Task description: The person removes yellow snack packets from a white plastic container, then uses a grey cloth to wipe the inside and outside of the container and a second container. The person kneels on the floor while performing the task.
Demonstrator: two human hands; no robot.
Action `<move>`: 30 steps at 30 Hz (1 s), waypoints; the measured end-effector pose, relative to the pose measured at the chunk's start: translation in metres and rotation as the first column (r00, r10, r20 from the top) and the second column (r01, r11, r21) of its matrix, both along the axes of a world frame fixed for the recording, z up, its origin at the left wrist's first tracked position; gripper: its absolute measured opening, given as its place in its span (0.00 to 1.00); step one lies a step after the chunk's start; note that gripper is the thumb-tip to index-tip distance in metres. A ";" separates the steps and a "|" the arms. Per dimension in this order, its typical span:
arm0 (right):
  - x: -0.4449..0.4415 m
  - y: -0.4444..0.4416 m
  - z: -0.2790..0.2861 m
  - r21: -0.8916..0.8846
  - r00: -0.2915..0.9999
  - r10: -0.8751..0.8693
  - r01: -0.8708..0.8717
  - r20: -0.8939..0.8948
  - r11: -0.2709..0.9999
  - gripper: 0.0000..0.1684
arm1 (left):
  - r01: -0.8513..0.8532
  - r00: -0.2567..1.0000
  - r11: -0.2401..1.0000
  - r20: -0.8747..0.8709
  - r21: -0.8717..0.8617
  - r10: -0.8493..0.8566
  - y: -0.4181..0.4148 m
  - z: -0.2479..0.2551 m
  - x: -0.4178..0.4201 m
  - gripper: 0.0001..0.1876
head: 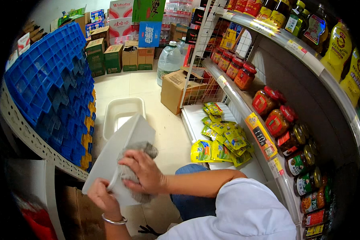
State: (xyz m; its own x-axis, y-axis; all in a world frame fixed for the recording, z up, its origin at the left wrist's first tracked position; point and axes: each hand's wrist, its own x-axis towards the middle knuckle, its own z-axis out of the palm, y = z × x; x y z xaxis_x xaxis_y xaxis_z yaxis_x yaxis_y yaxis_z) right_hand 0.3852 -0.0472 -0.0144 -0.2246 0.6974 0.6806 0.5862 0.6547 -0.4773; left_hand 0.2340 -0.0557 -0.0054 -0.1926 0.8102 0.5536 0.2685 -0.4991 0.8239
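Note:
Between my hands a white bent panel (114,150) is held up off the floor at a tilt. My left hand (103,196), with a silver bangle at the wrist, grips the panel's near edge. Pressed against the panel's face is a grey cloth (150,149), bunched under my right hand (144,172). Both the cloth and the right hand look blurred. Beyond the panel, on the tiled floor, sits a white plastic basin (140,105), partly hidden by the panel.
Yellow packets (228,133) lie heaped on the bottom shelf (190,120) to the right. Jars (277,121) line the shelf above, bottles (337,45) the top one. Blue plastic crates (42,75) are stacked at the left. A cardboard box (172,90) and water jug (169,60) stand further back.

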 end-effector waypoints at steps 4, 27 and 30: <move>0.017 0.055 -0.003 0.018 0.994 -0.106 0.106 0.000 0.994 0.27 | 0.008 0.999 0.999 0.044 0.042 -0.010 -0.009 0.018 -0.034 0.18; 0.006 0.088 0.119 -0.449 0.645 0.337 0.010 0.686 0.894 0.26 | 0.319 0.859 0.905 -0.317 -0.283 -0.402 0.049 -0.017 -0.018 0.15; -0.014 0.079 0.106 -0.261 0.797 0.195 -0.049 0.572 0.964 0.28 | 0.294 0.947 0.918 -0.045 -0.267 -0.317 0.065 -0.015 -0.009 0.16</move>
